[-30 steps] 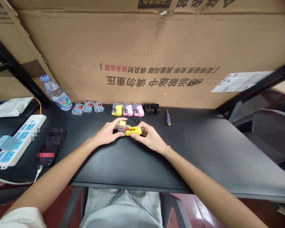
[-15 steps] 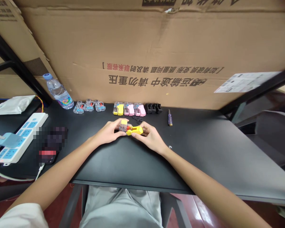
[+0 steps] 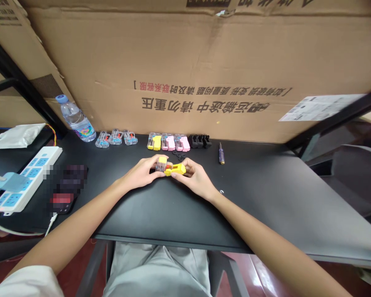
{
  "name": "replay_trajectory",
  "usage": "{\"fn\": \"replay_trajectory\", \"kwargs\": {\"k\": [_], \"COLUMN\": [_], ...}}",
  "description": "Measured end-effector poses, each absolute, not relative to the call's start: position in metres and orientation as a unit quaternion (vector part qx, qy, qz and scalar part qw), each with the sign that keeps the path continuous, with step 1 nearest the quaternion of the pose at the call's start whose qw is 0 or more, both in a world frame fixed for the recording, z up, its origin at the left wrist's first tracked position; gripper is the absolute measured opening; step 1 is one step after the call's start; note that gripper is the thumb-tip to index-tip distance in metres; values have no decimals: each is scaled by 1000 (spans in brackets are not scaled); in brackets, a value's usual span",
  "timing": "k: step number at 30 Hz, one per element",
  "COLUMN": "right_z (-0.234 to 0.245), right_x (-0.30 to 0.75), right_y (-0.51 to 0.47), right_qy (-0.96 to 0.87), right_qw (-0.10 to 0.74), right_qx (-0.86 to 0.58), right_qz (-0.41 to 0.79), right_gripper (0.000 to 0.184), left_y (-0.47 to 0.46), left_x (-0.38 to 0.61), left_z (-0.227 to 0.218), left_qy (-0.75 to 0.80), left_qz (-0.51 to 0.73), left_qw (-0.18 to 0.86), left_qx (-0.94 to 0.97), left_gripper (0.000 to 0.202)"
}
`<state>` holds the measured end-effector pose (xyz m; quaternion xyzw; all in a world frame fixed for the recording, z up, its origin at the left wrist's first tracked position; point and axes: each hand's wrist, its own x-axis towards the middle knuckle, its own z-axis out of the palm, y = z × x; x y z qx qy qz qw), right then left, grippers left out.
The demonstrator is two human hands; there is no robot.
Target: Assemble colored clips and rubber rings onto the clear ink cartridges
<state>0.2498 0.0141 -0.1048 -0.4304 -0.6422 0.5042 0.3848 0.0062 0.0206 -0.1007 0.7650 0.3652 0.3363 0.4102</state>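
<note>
My left hand (image 3: 145,171) is closed on the clear, yellow-ended part of a small clear-and-yellow plastic device (image 3: 161,164). Its yellow part (image 3: 177,169) is pinched between the thumb and fingers of my right hand (image 3: 198,179). The two parts meet at an angle between my hands, just above the black table; whether they are fixed together I cannot tell. A bit of red shows inside, near where they meet. Just beyond my fingers lie several small black rings (image 3: 181,156).
Along the cardboard stand three clear pieces (image 3: 115,137), a yellow-and-clear device (image 3: 153,142), two pink-and-clear ones (image 3: 174,142) and several black parts (image 3: 199,141). A screwdriver (image 3: 221,154) lies right. Leftward are a water bottle (image 3: 77,119), a power strip (image 3: 34,173) and a phone (image 3: 68,189).
The plastic device has shifted very slightly between my hands, its clear end moving a touch to the right. Both hands keep their hold, and the table items stay put.
</note>
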Motion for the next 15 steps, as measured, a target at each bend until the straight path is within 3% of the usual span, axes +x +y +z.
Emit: {"fn": "replay_trajectory", "kwargs": {"k": [8, 12, 15], "right_z": [-105, -99, -95], "right_x": [251, 251, 252], "right_y": [13, 16, 19], "right_qy": [-651, -613, -551], "right_qw": [385, 411, 445], "right_qx": [-417, -419, -430], "right_qz": [504, 529, 561], "right_gripper": [47, 45, 48], "left_y": [20, 19, 19], "left_x": [5, 5, 4], "left_z": [-94, -91, -88], "left_qy": [369, 365, 362], "left_qz": [309, 341, 394], "left_qw": [399, 401, 369], "left_qx": [780, 768, 760], "left_gripper": [53, 68, 60]}}
